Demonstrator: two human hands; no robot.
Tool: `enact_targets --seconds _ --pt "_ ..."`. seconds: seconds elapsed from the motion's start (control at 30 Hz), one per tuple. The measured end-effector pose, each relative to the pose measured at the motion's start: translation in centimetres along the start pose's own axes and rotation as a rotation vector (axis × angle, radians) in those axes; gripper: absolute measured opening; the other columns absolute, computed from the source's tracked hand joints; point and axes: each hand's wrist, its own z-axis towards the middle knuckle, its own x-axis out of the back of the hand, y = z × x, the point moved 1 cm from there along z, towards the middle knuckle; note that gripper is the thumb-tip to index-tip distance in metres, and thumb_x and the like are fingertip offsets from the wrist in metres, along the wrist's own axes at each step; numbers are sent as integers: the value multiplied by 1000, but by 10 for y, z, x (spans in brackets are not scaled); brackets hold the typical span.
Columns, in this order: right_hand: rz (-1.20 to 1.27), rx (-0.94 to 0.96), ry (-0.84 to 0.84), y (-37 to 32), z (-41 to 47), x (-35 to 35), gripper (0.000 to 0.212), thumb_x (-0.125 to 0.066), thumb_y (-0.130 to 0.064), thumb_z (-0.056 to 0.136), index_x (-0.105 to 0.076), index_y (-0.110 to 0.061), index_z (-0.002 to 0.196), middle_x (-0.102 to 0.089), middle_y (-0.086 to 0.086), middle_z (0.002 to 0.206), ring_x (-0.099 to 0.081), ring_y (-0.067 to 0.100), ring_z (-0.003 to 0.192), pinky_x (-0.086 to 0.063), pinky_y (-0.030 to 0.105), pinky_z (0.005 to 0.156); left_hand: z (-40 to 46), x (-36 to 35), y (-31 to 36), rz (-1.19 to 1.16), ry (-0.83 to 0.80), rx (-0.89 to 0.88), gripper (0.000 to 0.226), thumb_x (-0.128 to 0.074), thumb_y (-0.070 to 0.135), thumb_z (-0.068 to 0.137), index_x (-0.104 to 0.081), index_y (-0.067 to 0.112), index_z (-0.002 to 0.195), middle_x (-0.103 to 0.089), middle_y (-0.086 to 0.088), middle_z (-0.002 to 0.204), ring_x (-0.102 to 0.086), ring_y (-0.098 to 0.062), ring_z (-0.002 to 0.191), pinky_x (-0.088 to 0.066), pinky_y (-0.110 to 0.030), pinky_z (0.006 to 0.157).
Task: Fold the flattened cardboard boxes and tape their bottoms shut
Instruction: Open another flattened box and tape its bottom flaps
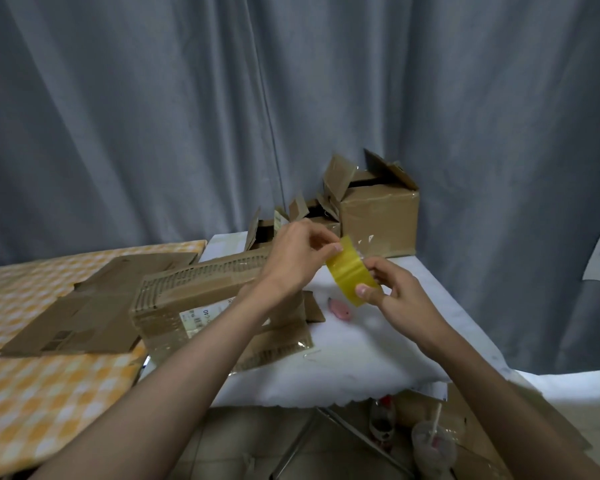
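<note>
Both hands hold a yellow tape roll (352, 271) above the white tabletop (343, 368): the right hand (400, 296) grips it, the left hand (298, 256) pinches its upper edge. A folded cardboard box (201, 303) lies beneath the left forearm.

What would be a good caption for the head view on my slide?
Both hands, left hand and right hand, hold a yellow tape roll above a folded cardboard box on the table.
</note>
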Motion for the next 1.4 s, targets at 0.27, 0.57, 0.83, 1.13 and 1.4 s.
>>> enact_targets --seconds 0.27,0.57,0.83,1.13,1.4 --pt "160 -137 -128 -25 -10 1 12 -59 -20 99 -65 -13 107 -72 -1 81 -67 3 76 -49 15 69 -7 2 0 -36 -52 148 14 -70 8 90 -69 16 79 -61 12 67 -54 1 61 -38 -4 54" --pt "177 -274 -118 -35 -10 -1 30 -59 -39 97 -67 -10 92 -68 -1 65 -62 4 58 -43 16 60 -18 6 -22 -279 -140 355 13 -56 7 99 -62 10 88 -65 -6 82 -62 -14 71 -59 -31 72" --pt "230 -294 -113 -39 -15 -5 59 -54 -59 94 -72 -3 98 -75 18 83 -73 28 77 -53 30 79 -13 27 -25 -389 -192 388 15 -69 24 93 -62 11 92 -63 -4 76 -62 -11 69 -53 -29 74" --pt "435 -346 -184 -55 -16 -12 23 -52 -25 98 -67 -8 98 -74 16 82 -69 25 73 -55 35 79 22 51 -40 -369 -212 415 14 -63 7 95 -61 7 81 -61 -8 75 -59 -14 67 -52 -18 56" --pt "398 -417 -219 -51 -19 -23 31 -52 -27 101 -67 0 101 -71 12 67 -66 18 59 -53 20 55 70 47 -82 -145 -7 397 10 -63 4 95 -59 7 86 -62 -1 78 -57 -5 67 -45 -10 49"
